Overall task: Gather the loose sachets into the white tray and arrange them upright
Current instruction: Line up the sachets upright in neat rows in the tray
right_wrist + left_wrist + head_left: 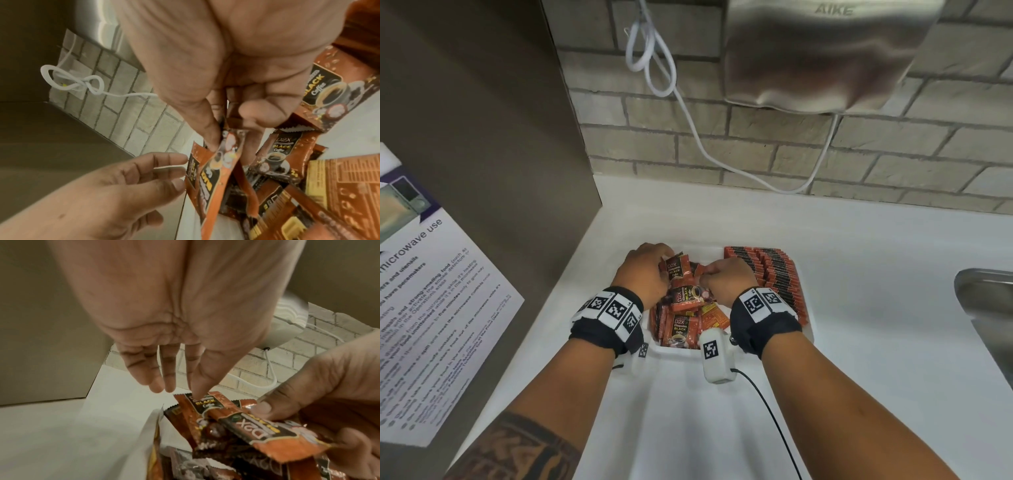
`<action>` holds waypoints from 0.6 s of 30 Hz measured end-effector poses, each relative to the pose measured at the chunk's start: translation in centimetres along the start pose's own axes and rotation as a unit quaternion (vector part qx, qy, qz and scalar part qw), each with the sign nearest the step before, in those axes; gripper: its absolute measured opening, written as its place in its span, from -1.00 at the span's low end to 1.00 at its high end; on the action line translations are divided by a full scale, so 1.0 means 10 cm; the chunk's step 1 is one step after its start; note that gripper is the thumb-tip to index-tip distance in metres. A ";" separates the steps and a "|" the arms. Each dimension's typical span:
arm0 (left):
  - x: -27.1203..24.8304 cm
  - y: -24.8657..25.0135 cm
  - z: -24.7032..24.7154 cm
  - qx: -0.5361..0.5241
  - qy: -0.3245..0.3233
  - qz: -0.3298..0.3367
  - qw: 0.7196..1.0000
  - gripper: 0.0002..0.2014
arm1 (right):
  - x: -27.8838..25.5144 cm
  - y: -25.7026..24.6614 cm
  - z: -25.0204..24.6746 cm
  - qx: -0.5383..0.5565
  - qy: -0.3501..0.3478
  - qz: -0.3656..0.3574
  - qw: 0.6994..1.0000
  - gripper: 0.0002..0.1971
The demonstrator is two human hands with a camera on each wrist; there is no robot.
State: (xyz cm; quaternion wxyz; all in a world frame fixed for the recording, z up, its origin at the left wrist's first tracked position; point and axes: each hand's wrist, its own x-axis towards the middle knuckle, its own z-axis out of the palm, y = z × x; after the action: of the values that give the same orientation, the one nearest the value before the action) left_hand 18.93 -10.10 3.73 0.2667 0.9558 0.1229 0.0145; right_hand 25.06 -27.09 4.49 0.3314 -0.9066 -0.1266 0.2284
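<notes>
Pinching an orange-brown coffee sachet (218, 164) by its top, the right hand (726, 279) is hanging over the white tray (810, 330); at its nine o'clock, the left hand (645, 270) is reaching in, fingers straight, one fingertip touching a sachet.

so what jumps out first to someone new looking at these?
The jumble of loose orange-and-black coffee sachets in the white tray at the counter's centre, beside a neat row of upright sachets along its right side. Both hands are in the pile: the right hand pinches one sachet, the left hand touches another with straight fingers. Above hangs a steel hand dryer.
</notes>
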 end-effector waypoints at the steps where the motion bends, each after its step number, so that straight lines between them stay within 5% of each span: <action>1: 0.00 0.00 -0.01 -0.007 0.010 -0.007 1.000 -0.59 | -0.01 0.01 0.00 0.016 0.006 -0.006 1.000 -0.78; 9: 0.01 0.08 -0.11 -0.097 0.029 -0.023 0.995 -0.62 | -0.09 0.07 -0.07 0.175 0.029 -0.013 0.984 -0.71; 12: 0.03 0.16 -0.16 -0.157 0.048 -0.009 0.986 -0.70 | -0.13 0.10 -0.13 0.224 0.020 -0.007 0.974 -0.85; 18: 0.01 0.48 -0.16 -0.435 0.031 -0.028 0.899 -0.77 | -0.22 0.17 -0.28 0.326 0.020 -0.027 0.945 -0.90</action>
State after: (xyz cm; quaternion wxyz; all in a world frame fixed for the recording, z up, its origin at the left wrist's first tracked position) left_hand 19.98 -13.20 7.56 0.6525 0.7397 0.1391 0.0886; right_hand 24.73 -30.73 5.96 0.6173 -0.7496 -0.0633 0.2302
